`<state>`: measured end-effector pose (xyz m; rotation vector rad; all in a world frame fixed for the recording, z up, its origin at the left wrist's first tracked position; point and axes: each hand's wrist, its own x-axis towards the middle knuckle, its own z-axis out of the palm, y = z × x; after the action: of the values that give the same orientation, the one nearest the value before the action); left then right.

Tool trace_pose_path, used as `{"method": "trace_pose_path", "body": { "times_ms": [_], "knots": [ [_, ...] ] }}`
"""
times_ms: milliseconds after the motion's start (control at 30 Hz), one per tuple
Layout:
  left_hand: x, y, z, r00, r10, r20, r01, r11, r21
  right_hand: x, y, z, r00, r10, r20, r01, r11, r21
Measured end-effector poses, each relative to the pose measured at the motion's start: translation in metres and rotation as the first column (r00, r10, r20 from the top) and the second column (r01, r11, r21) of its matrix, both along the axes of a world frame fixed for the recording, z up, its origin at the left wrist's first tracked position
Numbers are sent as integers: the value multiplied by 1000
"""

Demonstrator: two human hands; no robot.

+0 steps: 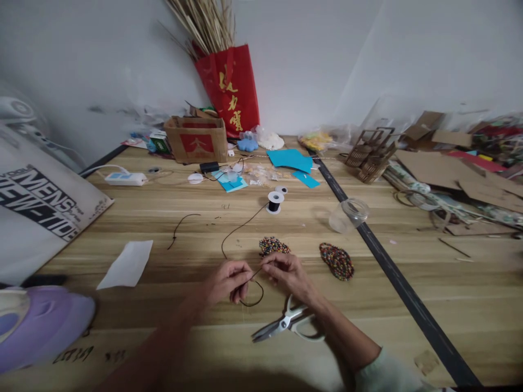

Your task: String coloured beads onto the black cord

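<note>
Between finger and thumb, my left hand (231, 282) pinches a thin dark cord (254, 304), which hangs in a loop below the fingers. My right hand (288, 274) pinches the same cord a short way to the right, and a short stretch runs between both hands. From the left hand the cord curves back across the table to a white spool (275, 202) wound with black cord. Just behind my right hand lies a heap of multicoloured beads (273, 245), partly covered by it. A coiled bead string (336, 261) rests farther right. White-handled scissors (285, 323) lie partly beneath my right forearm.
A clear plastic container (347, 215) stands right of the spool. A cut cord piece (175, 234) and white paper (126, 264) lie to the left. Blue sheets (290, 160), a cardboard box (195, 140) and a red bag (231, 90) are at the back; cardboard (441, 169) is piled right.
</note>
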<state>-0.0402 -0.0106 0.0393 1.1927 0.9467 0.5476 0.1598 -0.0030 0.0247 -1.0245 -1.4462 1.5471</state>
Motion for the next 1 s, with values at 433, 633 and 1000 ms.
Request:
{"method": "trace_pose_path", "body": {
  "times_ms": [433,633,1000],
  "knots": [
    [-25,-2,15,932,121,-340,56,882,467,4,-5,-8,973,-2,231,-81,934,349],
    [10,8,14,978,159,-133,-98,922,375,2,-11,-6,951,5,310,-178,827,533],
    [29,13,-34,978,161,132,-168,985,44,3,-5,-21,936,-124,328,-111,783,612]
  ]
}}
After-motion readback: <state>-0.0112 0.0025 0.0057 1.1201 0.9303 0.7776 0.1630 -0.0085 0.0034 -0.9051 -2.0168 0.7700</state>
